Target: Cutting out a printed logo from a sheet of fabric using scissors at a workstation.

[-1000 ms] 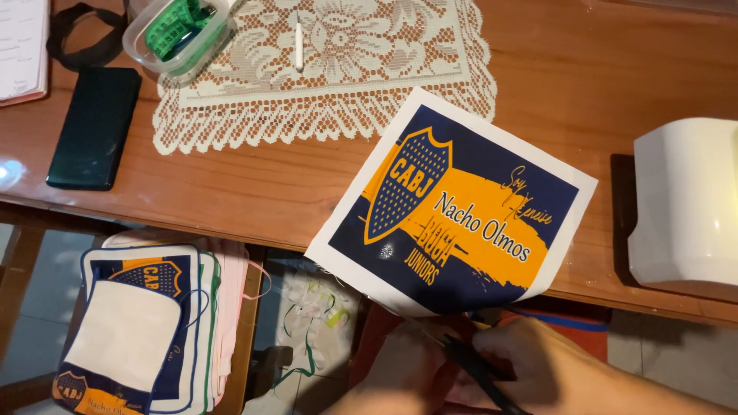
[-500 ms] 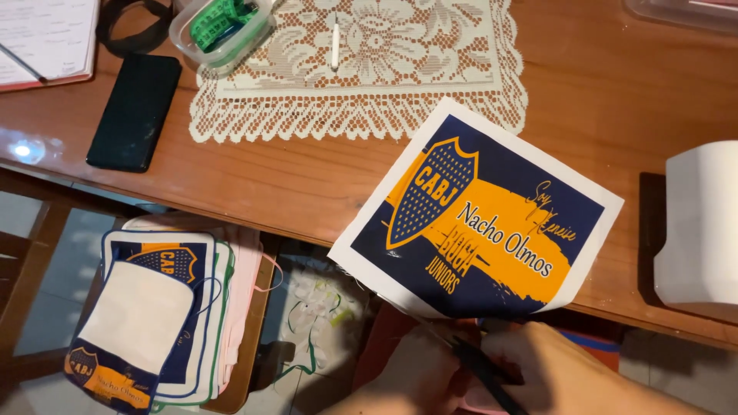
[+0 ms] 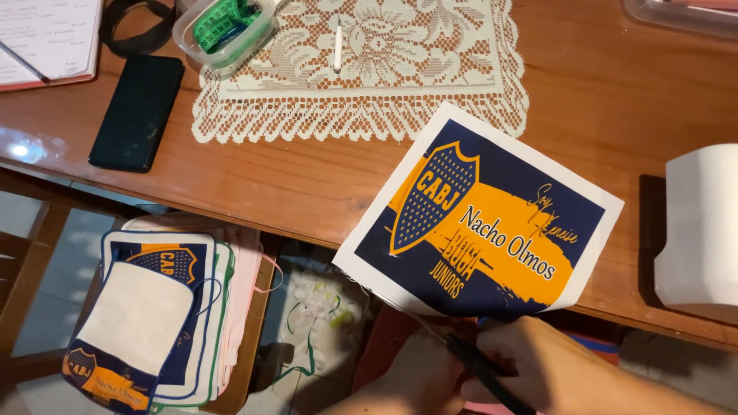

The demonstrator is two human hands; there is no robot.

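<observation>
- Wooden worktop fills the view, its near edge just above both hands.
- Printed fabric square, navy and orange with a shield crest, overhangs that edge so its lower border is free for cutting.
- Right hand is clenched round black scissors, blades at the border.
- Left hand sits beside them; whether its grip pinches the cloth is hidden.
- Finished pieces are stacked on a stool, well left.

Wooden table: lace doily, black phone, printed fabric sheet, notebook.
</observation>
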